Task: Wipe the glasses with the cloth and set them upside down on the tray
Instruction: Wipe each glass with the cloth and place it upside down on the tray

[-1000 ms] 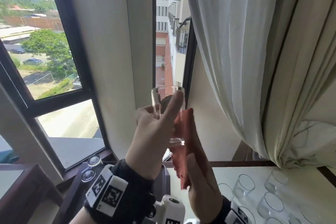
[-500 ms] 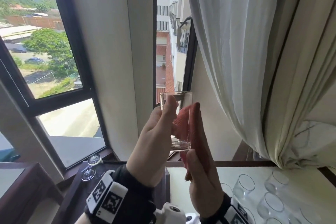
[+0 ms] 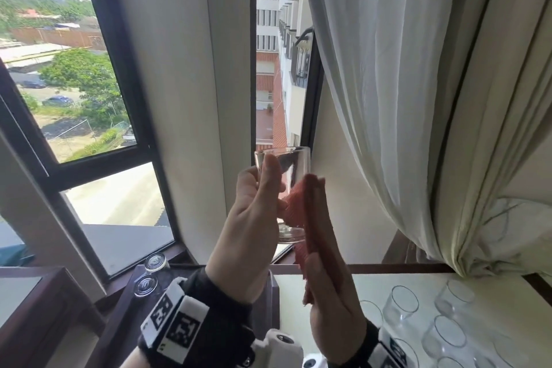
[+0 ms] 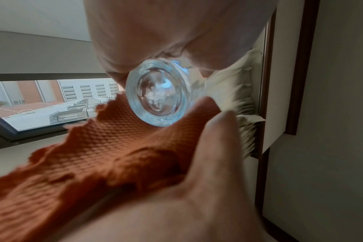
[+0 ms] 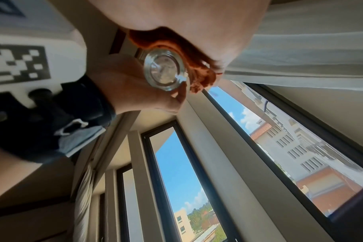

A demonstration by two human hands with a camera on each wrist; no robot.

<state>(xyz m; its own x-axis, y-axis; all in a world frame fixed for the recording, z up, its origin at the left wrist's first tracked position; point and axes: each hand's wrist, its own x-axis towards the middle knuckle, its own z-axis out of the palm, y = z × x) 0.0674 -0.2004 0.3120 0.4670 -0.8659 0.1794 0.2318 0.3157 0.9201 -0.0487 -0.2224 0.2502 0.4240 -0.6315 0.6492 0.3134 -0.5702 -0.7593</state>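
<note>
A tall window (image 3: 98,116) with a dark frame fills the left of the head view, and a pale curtain (image 3: 403,84) hangs in heavy folds down the right. Below, a pale table (image 3: 373,284) carries a group of clear glasses (image 3: 400,305) standing mouth up. To the left of it, a dark wooden tray (image 3: 125,308) holds two glasses turned upside down (image 3: 146,285), near the window sill.

Raised in front of the window, the left hand (image 3: 254,230) grips one glass (image 3: 294,167) upright, its thick base down and its open rim at the top; the thumb lies along the near side and the curled fingers wrap the far side. The right hand (image 3: 325,272) stands edge-on beside it with straight fingers pressed together, holding the orange cloth (image 3: 295,203) flat against the right side of the glass. From the left wrist view the cloth (image 4: 106,152) lies spread over the right palm and under the glass's round base (image 4: 157,96), with the right thumb (image 4: 215,134) laid on top of the fabric. The right wrist view shows the cloth (image 5: 197,72) bunched between palm and glass; whether it reaches inside the glass is hard to tell from here.
</note>
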